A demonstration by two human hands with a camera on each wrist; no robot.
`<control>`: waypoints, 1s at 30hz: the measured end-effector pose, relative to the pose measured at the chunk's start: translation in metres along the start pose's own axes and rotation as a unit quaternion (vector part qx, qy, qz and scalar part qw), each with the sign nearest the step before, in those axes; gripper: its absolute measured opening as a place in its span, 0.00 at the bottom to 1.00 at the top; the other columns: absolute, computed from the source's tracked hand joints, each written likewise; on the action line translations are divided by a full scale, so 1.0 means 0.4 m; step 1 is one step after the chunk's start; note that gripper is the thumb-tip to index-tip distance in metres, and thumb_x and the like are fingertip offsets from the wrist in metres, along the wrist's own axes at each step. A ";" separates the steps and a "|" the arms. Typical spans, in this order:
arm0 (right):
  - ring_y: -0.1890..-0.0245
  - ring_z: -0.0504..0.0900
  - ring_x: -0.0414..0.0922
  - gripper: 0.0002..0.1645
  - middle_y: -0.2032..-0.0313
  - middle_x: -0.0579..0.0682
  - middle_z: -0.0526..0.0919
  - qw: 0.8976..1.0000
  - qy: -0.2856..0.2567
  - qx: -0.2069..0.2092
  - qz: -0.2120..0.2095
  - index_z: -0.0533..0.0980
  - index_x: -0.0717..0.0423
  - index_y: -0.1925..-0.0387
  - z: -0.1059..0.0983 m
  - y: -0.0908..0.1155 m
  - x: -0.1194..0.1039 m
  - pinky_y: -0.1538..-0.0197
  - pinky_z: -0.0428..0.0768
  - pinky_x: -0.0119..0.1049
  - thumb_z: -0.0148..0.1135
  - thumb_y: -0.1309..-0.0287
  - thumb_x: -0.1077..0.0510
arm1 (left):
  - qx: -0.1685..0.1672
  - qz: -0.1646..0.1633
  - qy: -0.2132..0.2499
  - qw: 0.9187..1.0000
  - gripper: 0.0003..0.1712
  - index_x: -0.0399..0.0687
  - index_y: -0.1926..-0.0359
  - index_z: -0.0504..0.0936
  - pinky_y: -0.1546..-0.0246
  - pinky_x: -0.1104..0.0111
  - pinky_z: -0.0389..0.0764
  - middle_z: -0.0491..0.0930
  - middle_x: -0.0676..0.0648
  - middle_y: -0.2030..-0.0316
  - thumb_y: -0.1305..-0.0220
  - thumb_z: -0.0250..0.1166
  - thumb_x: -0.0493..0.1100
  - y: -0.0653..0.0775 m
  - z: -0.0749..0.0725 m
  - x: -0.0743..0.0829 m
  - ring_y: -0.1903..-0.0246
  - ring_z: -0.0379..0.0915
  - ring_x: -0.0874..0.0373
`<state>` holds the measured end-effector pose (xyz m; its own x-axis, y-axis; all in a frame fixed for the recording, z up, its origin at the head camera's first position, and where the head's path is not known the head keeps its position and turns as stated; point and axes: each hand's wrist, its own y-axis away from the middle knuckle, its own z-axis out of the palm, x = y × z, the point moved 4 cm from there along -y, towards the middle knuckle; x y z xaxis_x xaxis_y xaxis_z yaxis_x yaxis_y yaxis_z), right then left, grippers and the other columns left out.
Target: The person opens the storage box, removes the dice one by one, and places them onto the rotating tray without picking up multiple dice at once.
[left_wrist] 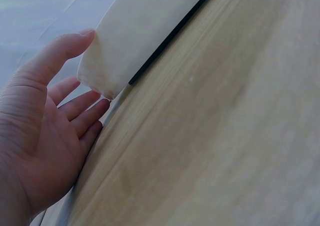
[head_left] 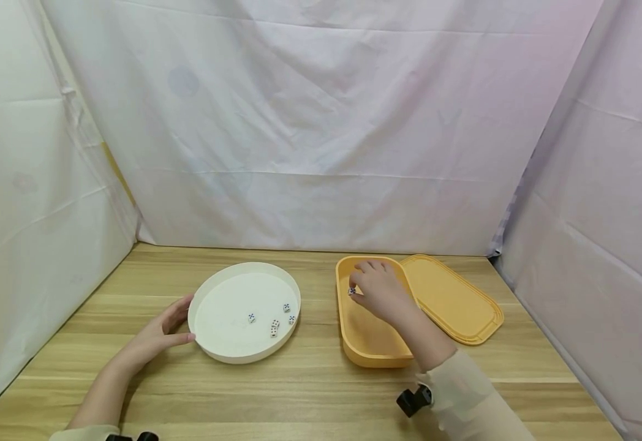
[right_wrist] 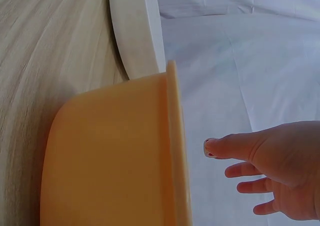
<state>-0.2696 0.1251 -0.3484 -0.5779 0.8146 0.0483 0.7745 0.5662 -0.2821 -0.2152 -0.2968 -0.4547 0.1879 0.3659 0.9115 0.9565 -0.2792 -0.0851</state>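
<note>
My right hand (head_left: 381,293) is over the orange plastic box (head_left: 373,360) and pinches a small white die (head_left: 351,291) between thumb and fingertips. In the right wrist view the die (right_wrist: 209,148) shows at the thumb tip, above the box rim. My left hand (head_left: 157,335) rests at the left side of a round white tray (head_left: 219,306), thumb and relaxed fingers against its outer wall. Several dice lie in the right part of the tray, such as one with blue dots (head_left: 252,318) and one with red dots (head_left: 274,332).
An orange lid (head_left: 456,300) lies flat just right of the box. The wooden table (head_left: 299,398) is bounded by white cloth (head_left: 310,208) at the back and on both sides. A strip of table separates tray and box.
</note>
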 end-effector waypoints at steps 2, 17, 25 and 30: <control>0.46 0.71 0.55 0.08 0.52 0.51 0.77 1.000 -0.001 -0.002 -0.001 0.79 0.46 0.71 -0.004 -0.004 -0.006 0.44 0.65 0.56 0.72 0.49 0.53 | 0.001 -0.001 -0.002 1.000 0.48 0.39 0.26 0.48 0.50 0.84 0.59 0.55 0.32 0.32 0.40 0.67 0.38 0.000 0.000 -0.001 0.36 0.50 0.34; 0.45 0.69 0.54 0.07 0.52 0.51 0.76 0.999 0.001 -0.028 -0.017 0.79 0.44 0.72 -0.019 -0.036 -0.064 0.44 0.64 0.54 0.71 0.47 0.52 | -0.007 0.009 0.009 1.000 0.49 0.38 0.26 0.47 0.50 0.85 0.59 0.53 0.31 0.31 0.39 0.67 0.37 -0.003 -0.001 -0.001 0.34 0.47 0.33; 0.43 0.68 0.55 0.06 0.47 0.54 0.77 0.999 -0.005 -0.031 -0.024 0.79 0.45 0.72 -0.017 -0.054 -0.093 0.43 0.63 0.54 0.71 0.47 0.53 | -0.007 0.011 0.009 1.000 0.48 0.38 0.26 0.47 0.50 0.85 0.59 0.53 0.31 0.31 0.40 0.67 0.37 -0.004 -0.001 -0.002 0.34 0.48 0.33; 0.43 0.69 0.54 0.07 0.47 0.53 0.77 0.999 -0.001 -0.030 -0.031 0.78 0.45 0.72 -0.014 -0.063 -0.111 0.44 0.64 0.53 0.71 0.47 0.53 | -0.007 0.009 0.008 1.000 0.49 0.38 0.26 0.47 0.50 0.85 0.59 0.53 0.31 0.31 0.40 0.67 0.38 -0.004 -0.001 -0.001 0.34 0.48 0.34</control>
<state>-0.2622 0.0754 -0.3379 -0.6260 0.7774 0.0622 0.7511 0.6224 -0.2203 -0.2171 -0.2967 -0.4548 0.2018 0.3456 0.9164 0.9498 -0.2976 -0.0969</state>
